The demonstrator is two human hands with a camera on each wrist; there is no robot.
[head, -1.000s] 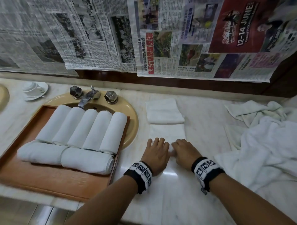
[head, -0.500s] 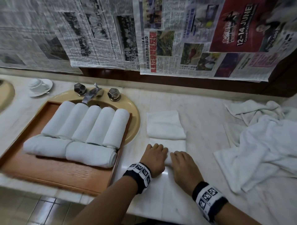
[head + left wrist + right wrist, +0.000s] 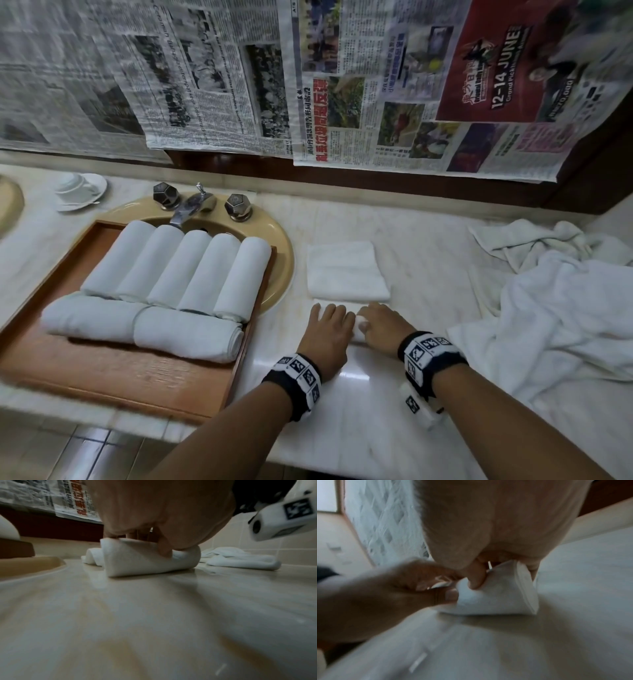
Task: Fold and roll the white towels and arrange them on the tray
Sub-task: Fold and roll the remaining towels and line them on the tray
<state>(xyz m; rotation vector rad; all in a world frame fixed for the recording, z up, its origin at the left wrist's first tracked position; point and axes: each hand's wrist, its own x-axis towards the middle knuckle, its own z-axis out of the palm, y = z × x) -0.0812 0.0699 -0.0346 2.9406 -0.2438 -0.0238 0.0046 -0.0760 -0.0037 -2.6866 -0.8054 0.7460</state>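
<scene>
Pale marble runs along this washroom desk [image 3: 342, 421], and at its middle both hands work a small white terry towel [image 3: 147, 559] into a roll. The left hand [image 3: 327, 337] curls over one end, the right hand [image 3: 385, 325] over the other, thumbs tucked into the cloth. Just beyond lies a flat folded white towel [image 3: 346, 270]; on the left, a wooden tray [image 3: 113, 373] across the beige basin holds seven finished rolls. Uneven pressure could, I think, skew the roll into a cone or loosen it. Compared with a second ago, the flat strip ahead of the fingers has nearly vanished into the roll.
</scene>
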